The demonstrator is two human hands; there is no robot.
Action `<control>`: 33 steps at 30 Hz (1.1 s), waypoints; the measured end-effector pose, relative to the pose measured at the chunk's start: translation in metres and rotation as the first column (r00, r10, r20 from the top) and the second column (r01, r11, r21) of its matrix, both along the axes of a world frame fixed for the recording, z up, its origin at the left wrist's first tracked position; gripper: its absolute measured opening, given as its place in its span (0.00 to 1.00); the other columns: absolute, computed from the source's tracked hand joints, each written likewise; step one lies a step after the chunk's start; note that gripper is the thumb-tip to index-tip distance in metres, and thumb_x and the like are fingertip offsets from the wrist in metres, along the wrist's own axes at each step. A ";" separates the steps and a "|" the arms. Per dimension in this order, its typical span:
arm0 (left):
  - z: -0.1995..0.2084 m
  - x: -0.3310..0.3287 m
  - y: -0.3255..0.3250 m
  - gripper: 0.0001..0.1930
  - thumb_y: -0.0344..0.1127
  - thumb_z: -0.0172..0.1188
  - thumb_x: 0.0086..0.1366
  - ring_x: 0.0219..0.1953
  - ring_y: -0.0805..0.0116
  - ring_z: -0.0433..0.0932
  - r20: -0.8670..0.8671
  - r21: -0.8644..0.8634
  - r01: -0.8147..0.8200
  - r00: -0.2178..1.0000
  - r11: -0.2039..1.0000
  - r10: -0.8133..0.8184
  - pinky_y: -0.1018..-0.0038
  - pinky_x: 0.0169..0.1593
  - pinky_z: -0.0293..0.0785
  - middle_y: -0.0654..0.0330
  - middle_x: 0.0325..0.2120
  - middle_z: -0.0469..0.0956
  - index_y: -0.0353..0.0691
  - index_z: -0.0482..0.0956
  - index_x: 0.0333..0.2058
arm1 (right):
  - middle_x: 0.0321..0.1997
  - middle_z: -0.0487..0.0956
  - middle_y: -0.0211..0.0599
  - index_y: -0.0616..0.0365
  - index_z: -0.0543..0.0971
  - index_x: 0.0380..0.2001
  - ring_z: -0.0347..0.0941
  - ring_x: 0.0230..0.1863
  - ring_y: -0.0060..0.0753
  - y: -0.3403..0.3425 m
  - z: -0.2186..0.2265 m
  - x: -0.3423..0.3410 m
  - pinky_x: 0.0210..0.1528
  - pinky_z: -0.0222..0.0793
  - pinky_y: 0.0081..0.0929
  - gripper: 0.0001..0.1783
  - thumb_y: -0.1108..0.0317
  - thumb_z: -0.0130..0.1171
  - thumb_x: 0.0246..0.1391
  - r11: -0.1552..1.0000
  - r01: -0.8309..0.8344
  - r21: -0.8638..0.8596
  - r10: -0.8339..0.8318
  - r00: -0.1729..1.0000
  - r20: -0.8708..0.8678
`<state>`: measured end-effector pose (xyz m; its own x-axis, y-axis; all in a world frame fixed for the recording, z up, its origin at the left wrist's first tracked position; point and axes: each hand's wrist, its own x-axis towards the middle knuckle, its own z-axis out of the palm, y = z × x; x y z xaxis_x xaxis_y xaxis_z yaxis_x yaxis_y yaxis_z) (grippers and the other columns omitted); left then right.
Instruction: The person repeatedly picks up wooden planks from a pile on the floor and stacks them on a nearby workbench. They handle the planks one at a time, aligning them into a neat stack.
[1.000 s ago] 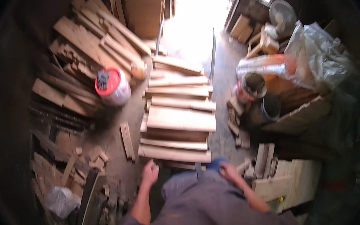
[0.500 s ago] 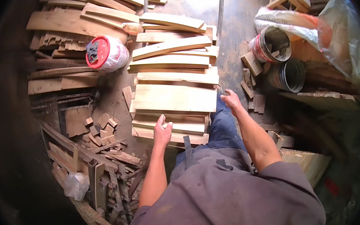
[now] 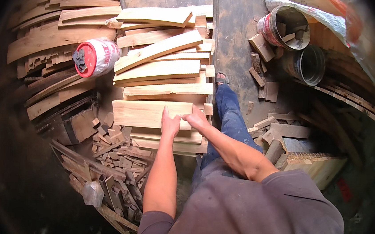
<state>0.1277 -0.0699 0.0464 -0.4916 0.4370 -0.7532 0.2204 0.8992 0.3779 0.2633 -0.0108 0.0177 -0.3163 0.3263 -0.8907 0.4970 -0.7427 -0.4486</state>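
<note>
the plank (image 3: pixel 136 113) lies across the near part of the stack, its long axis running left to right, with the right end tipped slightly to the far side. from the hands, most of its length reaches away to the left, so the hold, if there is one, is well off centre.

the right hand (image 3: pixel 197 119) is nearer the right end and meets it at the corner region, its forearm slanting in from the near right. the left hand (image 3: pixel 170 125) comes straight up from the near side and lies over the near edge, right of the plank's middle, one digit stretched across the upper face toward the far edge. the two hands are close together, their fingertips almost meeting; whether they touch each other is unclear. the left hand is therefore the nearer one to the long free part.

the left fingers look partly curled, but whether they close beneath the wood cannot be told; the right hand's grip is likewise hidden.

the plank's left end juts past the near boards (image 3: pixel 150 134), while its right end stops short of theirs. on its far side lies another board (image 3: pixel 167 89), roughly parallel. the bucket (image 3: pixel 103 56) stands farther left, well apart from both hands.
</note>
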 end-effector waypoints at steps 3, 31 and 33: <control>-0.013 -0.009 0.007 0.43 0.39 0.64 0.59 0.72 0.47 0.55 -0.036 -0.039 0.019 0.999 0.999 -0.021 0.62 0.73 0.53 0.42 0.70 0.56 0.33 0.55 0.70 | 0.63 0.71 0.65 0.71 0.67 0.63 0.68 0.66 0.58 0.007 0.022 -0.003 0.69 0.61 0.40 0.41 0.65 0.64 0.45 0.947 -0.094 0.308 0.080 0.995 0.057; -0.008 -0.063 -0.002 0.62 0.56 0.79 0.44 0.76 0.42 0.29 -0.230 -0.419 0.357 0.848 0.835 -0.478 0.53 0.76 0.34 0.41 0.74 0.31 0.43 0.51 0.72 | 0.51 0.75 0.57 0.64 0.77 0.48 0.68 0.58 0.55 0.273 -0.080 -0.020 0.63 0.64 0.49 0.23 0.64 0.60 0.49 0.043 -0.610 0.792 0.477 0.709 0.520; -0.007 -0.065 -0.001 0.61 0.55 0.79 0.43 0.76 0.42 0.29 -0.239 -0.409 0.348 0.851 0.844 -0.467 0.54 0.76 0.33 0.41 0.74 0.32 0.43 0.52 0.72 | 0.51 0.75 0.55 0.63 0.77 0.49 0.69 0.57 0.53 0.243 -0.057 -0.019 0.62 0.66 0.48 0.25 0.61 0.62 0.50 0.153 -0.493 0.856 0.504 0.785 0.362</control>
